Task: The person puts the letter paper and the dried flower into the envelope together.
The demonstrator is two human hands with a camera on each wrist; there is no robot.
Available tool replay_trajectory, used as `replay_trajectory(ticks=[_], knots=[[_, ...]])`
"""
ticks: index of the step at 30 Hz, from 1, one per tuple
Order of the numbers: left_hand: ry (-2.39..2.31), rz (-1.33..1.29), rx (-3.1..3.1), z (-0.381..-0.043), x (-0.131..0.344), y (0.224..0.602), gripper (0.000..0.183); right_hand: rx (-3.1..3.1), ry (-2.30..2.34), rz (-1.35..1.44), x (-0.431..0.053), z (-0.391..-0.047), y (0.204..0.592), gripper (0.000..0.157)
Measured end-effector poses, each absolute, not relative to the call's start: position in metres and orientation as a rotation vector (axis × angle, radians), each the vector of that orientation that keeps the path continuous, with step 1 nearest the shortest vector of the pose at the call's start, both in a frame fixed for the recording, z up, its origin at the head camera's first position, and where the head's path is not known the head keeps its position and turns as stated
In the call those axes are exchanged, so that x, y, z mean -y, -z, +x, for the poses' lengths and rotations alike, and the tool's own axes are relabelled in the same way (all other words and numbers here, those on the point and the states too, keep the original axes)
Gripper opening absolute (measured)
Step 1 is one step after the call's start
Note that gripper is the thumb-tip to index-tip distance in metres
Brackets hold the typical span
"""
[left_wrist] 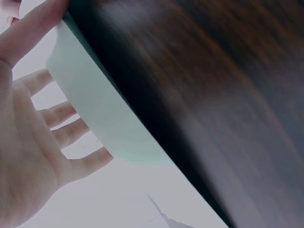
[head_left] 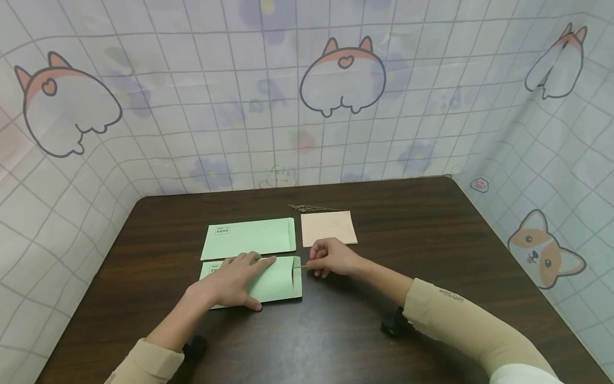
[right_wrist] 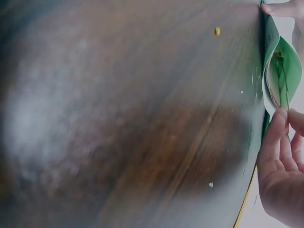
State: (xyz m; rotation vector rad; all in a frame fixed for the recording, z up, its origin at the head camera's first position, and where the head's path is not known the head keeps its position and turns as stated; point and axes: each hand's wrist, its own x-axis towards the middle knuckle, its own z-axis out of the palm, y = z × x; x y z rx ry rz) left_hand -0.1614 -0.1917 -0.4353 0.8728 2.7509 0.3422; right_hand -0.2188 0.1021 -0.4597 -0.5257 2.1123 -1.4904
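A pale green envelope (head_left: 275, 288) lies nearest me, its mouth facing right. My left hand (head_left: 227, 282) rests on it with fingers spread and the thumb at its near edge. Just off the mouth, my right hand (head_left: 334, 258) pinches a thin dried stem (head_left: 299, 266) between thumb and fingers. In the right wrist view the mouth bulges open, and the stem (right_wrist: 286, 85) runs from my fingertips (right_wrist: 281, 112) into it. Its far end is inside the envelope.
Behind lies a second green envelope (head_left: 254, 237). To its right are a peach-coloured paper square (head_left: 326, 225) and, beyond that, a dried sprig (head_left: 312, 208). A patterned curtain (head_left: 268, 106) surrounds the back and sides of the dark wooden table (head_left: 398, 213).
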Motion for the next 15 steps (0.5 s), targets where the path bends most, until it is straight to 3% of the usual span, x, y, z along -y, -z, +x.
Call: replay_trajectory(ticks=[15], knots=[[-0.327,0.849,-2.737,-0.1642,0.1857,0.4358,0.102,-1.941,1.593,-0.465,-0.0913,-0.2153,0.4629,0.016]])
